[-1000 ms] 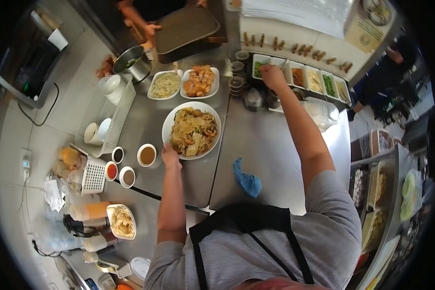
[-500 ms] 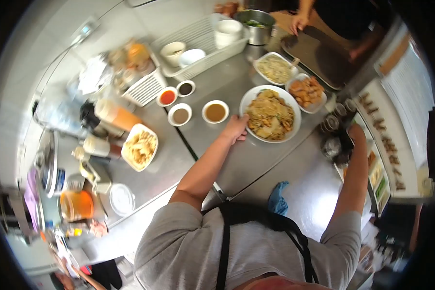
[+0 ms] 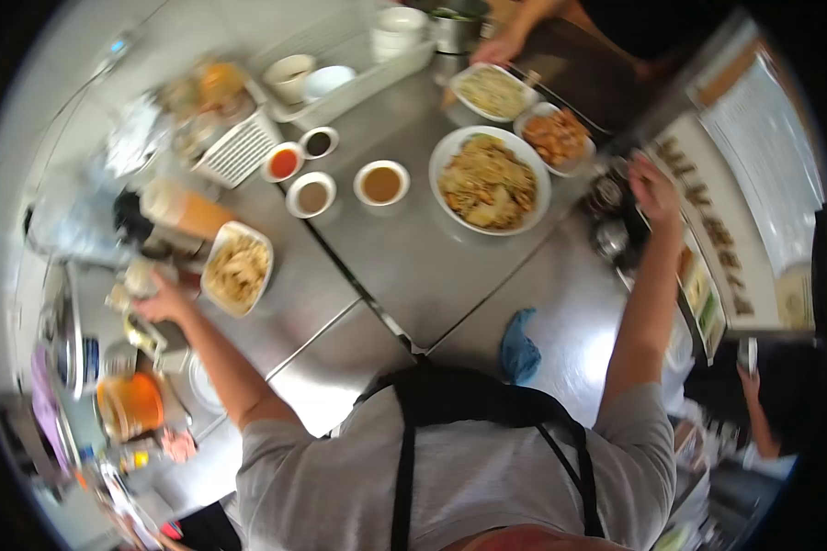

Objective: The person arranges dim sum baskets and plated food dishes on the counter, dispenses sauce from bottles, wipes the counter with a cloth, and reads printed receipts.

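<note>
My left hand (image 3: 164, 299) reaches to the squeeze bottles on the left, its fingers by a pale-capped bottle (image 3: 141, 275); blur hides whether it grips it. My right hand (image 3: 655, 191) is raised at the near end of the topping tray (image 3: 705, 303), fingers partly bent; anything in them is too small to make out. A large white bowl of noodles (image 3: 487, 181) stands on the steel counter between my hands, touched by neither. Behind it are a dish of pale shredded food (image 3: 492, 91) and a dish of orange-brown pieces (image 3: 557, 138).
Four-sided white dish of pale food (image 3: 238, 268) sits near my left forearm. Small sauce cups (image 3: 381, 185) stand left of the bowl. A blue cloth (image 3: 520, 347) lies near my apron. A co-worker's hand (image 3: 499, 48) is at the shredded-food dish; another person (image 3: 753, 395) stands at the right.
My left hand has let go of the noodle bowl's rim and moved left to the bottles. My right hand has lifted from the topping tray. The co-worker's hand has come to the shredded-food dish.
</note>
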Demonstrator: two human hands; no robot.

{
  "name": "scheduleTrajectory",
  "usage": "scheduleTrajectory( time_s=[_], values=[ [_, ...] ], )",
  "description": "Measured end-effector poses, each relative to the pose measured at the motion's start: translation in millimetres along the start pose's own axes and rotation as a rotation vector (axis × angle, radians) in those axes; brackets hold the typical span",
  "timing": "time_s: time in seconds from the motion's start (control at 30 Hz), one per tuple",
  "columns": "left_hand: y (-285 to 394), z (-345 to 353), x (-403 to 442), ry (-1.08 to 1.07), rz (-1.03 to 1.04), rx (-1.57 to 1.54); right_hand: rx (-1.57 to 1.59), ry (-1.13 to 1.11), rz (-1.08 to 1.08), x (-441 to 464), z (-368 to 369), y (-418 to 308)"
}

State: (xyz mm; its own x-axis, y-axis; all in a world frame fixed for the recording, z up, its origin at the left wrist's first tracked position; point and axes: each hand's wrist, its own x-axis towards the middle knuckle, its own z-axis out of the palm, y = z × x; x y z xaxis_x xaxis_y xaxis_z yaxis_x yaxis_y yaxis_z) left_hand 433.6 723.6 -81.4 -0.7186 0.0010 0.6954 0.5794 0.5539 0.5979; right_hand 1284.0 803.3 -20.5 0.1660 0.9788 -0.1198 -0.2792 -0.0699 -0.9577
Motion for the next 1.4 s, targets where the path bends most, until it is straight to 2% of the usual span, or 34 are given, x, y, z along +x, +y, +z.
scheduleTrajectory(
  time_s=[0.03, 0.07, 0.13, 0.2, 0.27, 0.3, 0.37, 0.43, 0.47, 0.5, 0.57, 0.63, 0.7, 0.77, 0.87, 0.97, 1.03, 1.07, 1.13, 1.17, 1.2, 1.23, 1.27, 1.3, 1.37, 1.4],
  values=[
    [-16, 10, 5, -0.022, -0.005, 0.073, -0.060, -0.009, 0.077, -6, 45, -4],
    [-9, 5, 1, -0.045, -0.021, 0.043, -0.006, -0.002, 0.121, -3, 71, 3],
    [-10, 5, 0, -0.076, -0.035, -0.014, -0.119, -0.033, 0.173, -2, 127, 13],
    [-13, 11, -1, -0.124, -0.070, -0.062, -0.282, -0.041, 0.237, 5, 168, 24],
    [-16, 19, 0, -0.153, -0.050, -0.180, -0.645, -0.071, 0.183, 10, 208, 34],
    [-29, 27, 4, -0.157, -0.027, -0.228, -0.689, -0.096, 0.165, 14, 217, 40],
    [-10, 16, 4, -0.246, 0.018, -0.415, -0.818, -0.197, 0.158, 19, 224, 47],
    [4, 2, 2, -0.313, -0.074, -0.397, -0.976, -0.352, 0.174, 19, 228, 50],
    [3, 7, 2, -0.229, -0.207, -0.175, -0.988, -0.348, 0.241, 11, 236, 41],
    [-25, 21, 11, -0.277, -0.106, -0.343, -1.084, -0.370, 0.250, 12, 233, 38],
    [4, -3, 13, -0.159, -0.113, -0.267, -1.273, -0.412, 0.270, 18, 224, 36],
    [58, -45, 15, -0.083, -0.054, -0.254, -1.345, -0.351, 0.078, 32, 212, 41],
    [86, -72, 29, -0.094, 0.085, -0.423, -1.369, -0.330, -0.068, 39, 207, 44],
    [116, -98, 36, -0.199, 0.151, -0.512, -1.343, -0.346, -0.164, 41, 214, 44],
    [147, -115, 32, -0.439, 0.114, -0.643, -1.402, -0.273, -0.210, 43, 223, 55],
    [161, -116, 17, -0.718, 0.207, -0.704, -1.418, -0.446, -0.088, 37, 230, 34],
    [178, -116, -13, -0.945, 0.225, -0.681, -1.317, -0.336, -0.150, 37, 222, 46],
    [192, -115, -34, -1.030, 0.280, -0.767, -1.266, -0.282, -0.181, 37, 219, 50],
    [216, -108, -72, -1.168, 0.349, -0.746, -1.277, -0.238, -0.272, 25, 220, 53],
    [232, -107, -93, -1.272, 0.304, -0.733, -1.279, -0.218, -0.320, 19, 221, 54],
    [247, -104, -112, -1.349, 0.318, -0.756, -1.334, -0.290, -0.511, 14, 215, 64],
    [262, -103, -130, -1.423, 0.378, -0.734, -1.384, -0.358, -0.706, 10, 203, 80],
    [273, -100, -147, -1.377, 0.556, -0.726, -1.387, -0.389, -0.693, 8, 200, 82],
    [292, -103, -156, -1.322, 0.869, -0.607, -1.390, -0.421, -0.679, 6, 198, 84],
    [307, -99, -176, -1.300, 1.023, -0.500, -1.290, -0.408, -0.236, 4, 201, 67],
    [312, -96, -184, -1.278, 1.124, -0.443, -1.314, -0.358, -0.275, 2, 200, 66]
  ],
)
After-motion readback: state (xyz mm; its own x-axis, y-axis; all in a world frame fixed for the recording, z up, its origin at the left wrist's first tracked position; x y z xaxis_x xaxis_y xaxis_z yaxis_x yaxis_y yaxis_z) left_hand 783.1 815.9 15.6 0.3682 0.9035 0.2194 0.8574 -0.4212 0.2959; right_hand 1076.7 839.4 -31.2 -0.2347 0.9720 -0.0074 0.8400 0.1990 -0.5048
